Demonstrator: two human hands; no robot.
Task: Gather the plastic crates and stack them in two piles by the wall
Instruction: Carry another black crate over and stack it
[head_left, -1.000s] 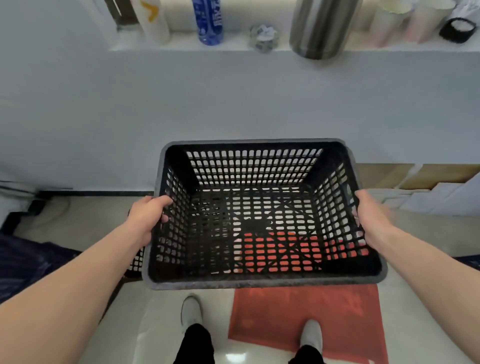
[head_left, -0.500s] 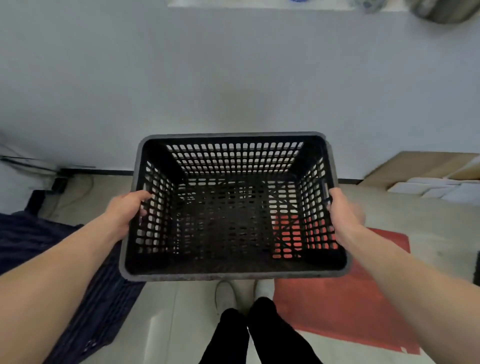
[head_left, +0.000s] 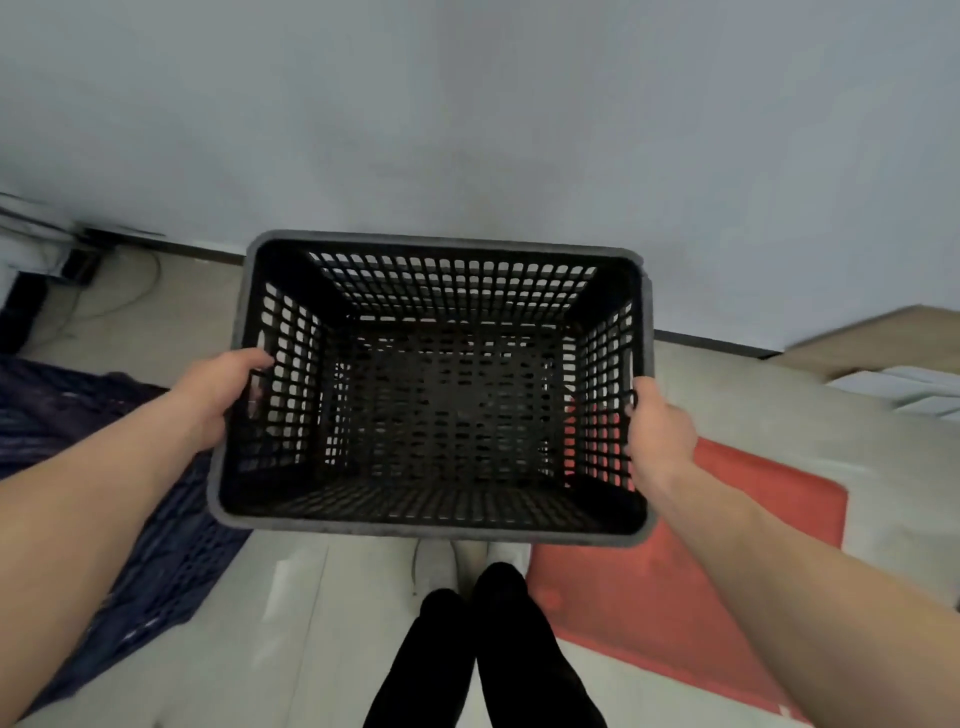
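We hold crate (head_left: 431, 529) dead ahead, above floor (head_left: 322, 623), its far rim toward wall (head_left: 467, 130) at 12. Our left hand (head_left: 213, 395) grips its side at 9, our right hand (head_left: 657, 431) its side at 3. Our legs (head_left: 483, 649) below crate at 6. Mat (head_left: 675, 571) on floor at 4, partly under crate. Other crate (head_left: 156, 545) on floor at 8, beneath our left forearm. Cables (head_left: 104, 291) at 10, near wall foot. Boards (head_left: 883, 338) at 2, by wall.

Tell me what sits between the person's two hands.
The empty black crate fills the gap; left hand and right hand each grip a side wall, seen in the head view.
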